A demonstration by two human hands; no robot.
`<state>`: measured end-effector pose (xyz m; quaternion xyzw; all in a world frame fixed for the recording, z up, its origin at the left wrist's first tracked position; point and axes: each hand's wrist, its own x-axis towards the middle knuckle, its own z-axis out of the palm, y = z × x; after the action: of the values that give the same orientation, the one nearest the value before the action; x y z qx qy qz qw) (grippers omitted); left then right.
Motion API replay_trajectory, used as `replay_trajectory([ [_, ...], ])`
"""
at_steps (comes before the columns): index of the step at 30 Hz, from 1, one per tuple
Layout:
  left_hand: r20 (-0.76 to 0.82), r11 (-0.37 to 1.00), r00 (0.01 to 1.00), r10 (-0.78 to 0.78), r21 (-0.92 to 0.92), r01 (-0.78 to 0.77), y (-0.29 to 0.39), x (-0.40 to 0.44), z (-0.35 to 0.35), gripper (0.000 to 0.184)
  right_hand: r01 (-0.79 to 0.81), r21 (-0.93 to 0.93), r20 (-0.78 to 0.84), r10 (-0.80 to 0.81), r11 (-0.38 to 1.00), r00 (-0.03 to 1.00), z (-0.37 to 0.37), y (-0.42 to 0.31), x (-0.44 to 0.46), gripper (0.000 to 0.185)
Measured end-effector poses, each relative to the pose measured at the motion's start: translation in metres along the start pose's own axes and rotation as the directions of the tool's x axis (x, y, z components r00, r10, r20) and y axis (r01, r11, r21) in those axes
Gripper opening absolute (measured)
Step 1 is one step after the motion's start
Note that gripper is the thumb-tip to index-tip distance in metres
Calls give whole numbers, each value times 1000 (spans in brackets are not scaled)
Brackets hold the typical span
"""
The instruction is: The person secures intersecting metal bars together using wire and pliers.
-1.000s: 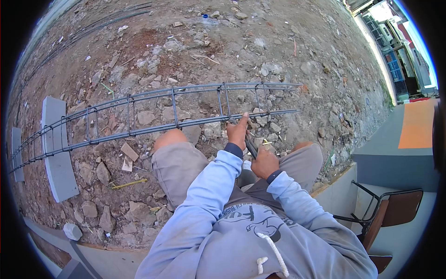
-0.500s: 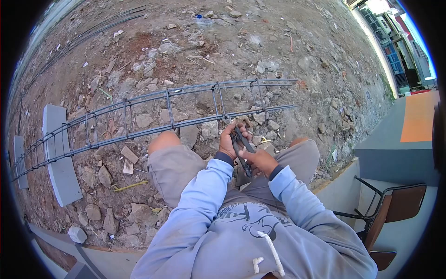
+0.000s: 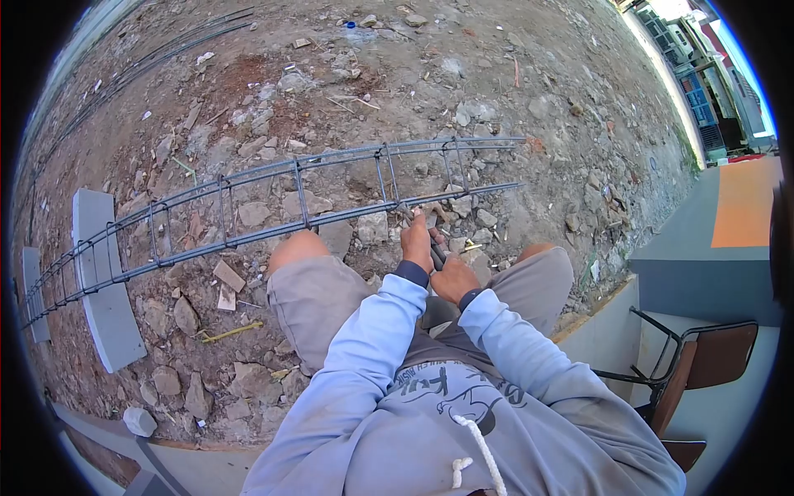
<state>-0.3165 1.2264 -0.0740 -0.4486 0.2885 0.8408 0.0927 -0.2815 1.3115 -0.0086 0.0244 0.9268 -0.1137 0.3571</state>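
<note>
My left hand is closed round the upper part of a pair of dark-handled pliers, with its fingertips close to the lower bars of a steel rebar cage. Just below and to the right, my right hand wraps round the lower end of the pliers. The jaws are hidden, so I cannot tell whether they touch the cage. Square stirrups join the cage's long bars, and it lies across the ground in front of my knees.
A grey block supports the cage at left. Broken stones and rubble cover the ground between my legs and around it. More long bars lie at upper left. A brown chair stands at right beside a low wall.
Both hands have come closer together and the left has turned, its fingers pointing at the cage. The pliers, seen widely before, are now mostly covered by the hands.
</note>
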Motion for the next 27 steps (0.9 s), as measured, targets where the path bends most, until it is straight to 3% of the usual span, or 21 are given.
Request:
replay_trajectory([
  [2,-17,998,999,28,59,-27,1,-2,-5,48,104,-58,-48,-107,993,993,42,24,34,30],
  [4,-68,986,996,63,160,-51,-6,11,-14,49,154,88,105,-162,984,981,26,11,23,24],
  [6,-79,979,995,65,200,-48,-9,17,-22,48,14,351,221,-97,936,971,19,1,13,19],
  [8,-34,964,997,62,261,-51,6,3,-25,47,-292,651,348,67,700,935,19,-9,10,16],
  [9,-29,948,989,144,291,-129,7,-3,-25,46,-363,702,431,41,613,902,15,-13,4,15],
  [12,84,828,966,245,500,-253,-1,11,-43,52,-478,705,533,53,524,845,27,-17,1,17],
  [13,63,767,958,281,585,-263,-1,13,-47,53,-552,691,622,4,467,783,32,-13,4,16],
  [15,43,622,932,360,734,-274,2,15,-51,55,-576,731,640,-76,367,764,38,-13,3,15],
  [16,29,614,941,336,751,-242,6,12,-51,60,-581,752,637,-118,311,761,40,-14,2,15],
  [20,30,522,968,250,837,-161,16,23,-56,76,-499,810,552,-112,308,826,59,-19,7,17],
  [22,59,500,948,314,838,-218,12,30,-62,72,-482,830,522,-84,281,849,59,-24,4,19],
  [25,94,506,935,341,820,-267,25,3,-49,60,-392,847,432,-38,358,901,68,-28,4,19],
  [27,91,427,914,395,863,-271,31,-10,-40,60,-445,849,487,-96,284,868,72,-26,6,16],
])
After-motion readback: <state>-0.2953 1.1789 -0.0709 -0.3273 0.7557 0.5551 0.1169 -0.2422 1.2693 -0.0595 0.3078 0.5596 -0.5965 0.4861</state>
